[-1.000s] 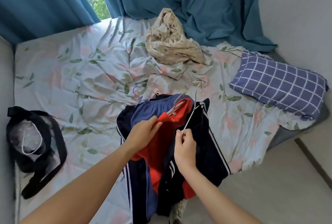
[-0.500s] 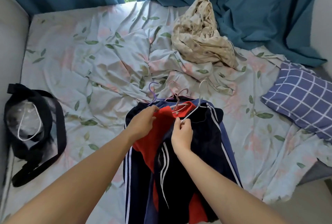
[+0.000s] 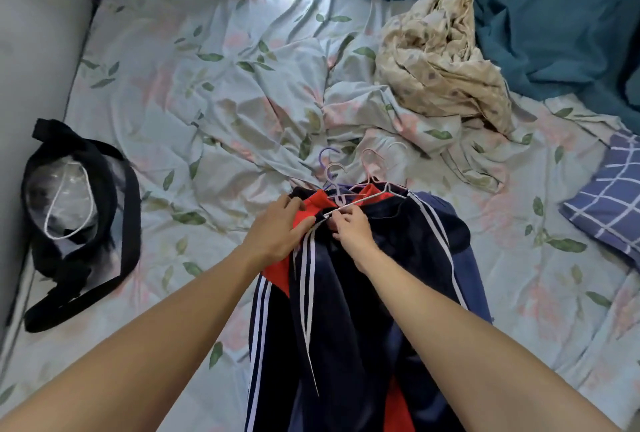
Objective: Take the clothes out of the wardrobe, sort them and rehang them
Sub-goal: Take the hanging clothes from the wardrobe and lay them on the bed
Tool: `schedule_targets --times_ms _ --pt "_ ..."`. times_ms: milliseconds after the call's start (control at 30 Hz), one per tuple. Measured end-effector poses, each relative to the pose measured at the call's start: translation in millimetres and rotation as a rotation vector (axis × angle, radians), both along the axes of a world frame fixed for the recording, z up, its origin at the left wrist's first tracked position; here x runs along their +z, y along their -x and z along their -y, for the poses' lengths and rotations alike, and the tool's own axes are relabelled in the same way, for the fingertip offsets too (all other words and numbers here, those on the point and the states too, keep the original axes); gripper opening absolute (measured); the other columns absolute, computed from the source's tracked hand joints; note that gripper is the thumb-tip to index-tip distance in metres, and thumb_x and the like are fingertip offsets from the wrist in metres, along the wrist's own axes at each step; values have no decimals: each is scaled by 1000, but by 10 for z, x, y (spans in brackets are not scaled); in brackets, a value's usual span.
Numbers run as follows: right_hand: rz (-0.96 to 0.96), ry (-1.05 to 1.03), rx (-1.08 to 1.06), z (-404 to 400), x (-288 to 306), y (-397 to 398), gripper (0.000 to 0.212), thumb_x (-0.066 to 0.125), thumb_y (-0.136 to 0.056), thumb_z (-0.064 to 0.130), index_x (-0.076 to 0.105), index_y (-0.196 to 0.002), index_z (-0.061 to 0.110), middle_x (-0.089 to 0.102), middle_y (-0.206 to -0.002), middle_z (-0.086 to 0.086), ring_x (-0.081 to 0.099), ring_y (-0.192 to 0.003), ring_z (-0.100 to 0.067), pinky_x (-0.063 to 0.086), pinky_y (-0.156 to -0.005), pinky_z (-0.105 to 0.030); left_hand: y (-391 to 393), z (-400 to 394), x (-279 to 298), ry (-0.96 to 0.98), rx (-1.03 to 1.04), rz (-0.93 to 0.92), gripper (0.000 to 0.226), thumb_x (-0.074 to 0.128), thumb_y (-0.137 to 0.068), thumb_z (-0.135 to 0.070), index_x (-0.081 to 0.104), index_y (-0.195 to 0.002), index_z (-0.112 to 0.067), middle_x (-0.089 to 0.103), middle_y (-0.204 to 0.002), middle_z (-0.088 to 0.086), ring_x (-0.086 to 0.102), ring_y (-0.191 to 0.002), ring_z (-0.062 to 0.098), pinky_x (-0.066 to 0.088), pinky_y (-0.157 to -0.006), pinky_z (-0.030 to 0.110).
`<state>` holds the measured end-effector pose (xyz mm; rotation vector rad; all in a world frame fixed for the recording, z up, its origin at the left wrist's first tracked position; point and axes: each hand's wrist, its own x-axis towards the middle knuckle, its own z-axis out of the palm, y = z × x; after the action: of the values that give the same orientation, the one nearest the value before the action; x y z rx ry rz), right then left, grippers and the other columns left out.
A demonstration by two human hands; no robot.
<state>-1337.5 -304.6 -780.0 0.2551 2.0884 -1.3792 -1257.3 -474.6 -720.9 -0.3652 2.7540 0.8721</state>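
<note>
We had the pile of dark navy track garments with white side stripes [image 3: 363, 310] lying on the leaf-printed bed sheet [image 3: 194, 99], draped over the bed's near edge, with a red garment [image 3: 277, 272] sandwiched among them. Our left hand [image 3: 277, 227] rested on the red cloth with its fingers bent over the fabric, though we could not tell whether they truly clasped it. Our right hand [image 3: 353, 227] pinched the thin white wire hanger [image 3: 367, 197] at its shoulder bar, the grip closed on the wire. Several pastel hanger hooks [image 3: 329, 168] lay bunched together just beyond.

We judged the garments soft, light and slippery, apt to slide off a bare wire. The hangers looked stiff but springy, and their hooks seemed likely to snag one another. Holding the bar near the hook while steadying the waistband seemed soundest.
</note>
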Motion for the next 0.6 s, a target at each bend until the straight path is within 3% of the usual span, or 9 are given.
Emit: schedule_targets --times_ms 100,200,367,600 --pt "66 -56 242 -101 115 -52 44 67 -97 35 57 -137 18 73 -116 1 68 -115 -23 55 -94 -37 -247 -26 29 162 -88 31 65 30 -98 -70 55 -136 -24 55 -127 0 56 -116 24 48 -95 45" --pt "40 -153 373 -240 352 -86 71 67 -97 35 37 -160 21 59 -144 -2 56 -133 -22 45 -108 -34 -435 -63 143 242 -108 71 73 20 -93 -73 49 -140 -26 53 -129 0 55 -117 27 48 -94 45" --pt "-217 -327 529 -492 1099 -261 61 58 -101 37 38 -158 24 54 -150 -6 45 -142 -29 41 -114 -45 -696 -114 676 305 -93 19 68 27 -96 -72 48 -144 -27 56 -130 1 56 -118 29 49 -95 45" --pt "-421 -520 454 -1009 2437 -1070 62 50 -104 49 36 -158 24 52 -148 -1 39 -143 -28 43 -111 -50 -1058 -288 1847 355 -233 -121 75 27 -95 -75 46 -151 -29 57 -136 0 55 -125 27 46 -96 46"
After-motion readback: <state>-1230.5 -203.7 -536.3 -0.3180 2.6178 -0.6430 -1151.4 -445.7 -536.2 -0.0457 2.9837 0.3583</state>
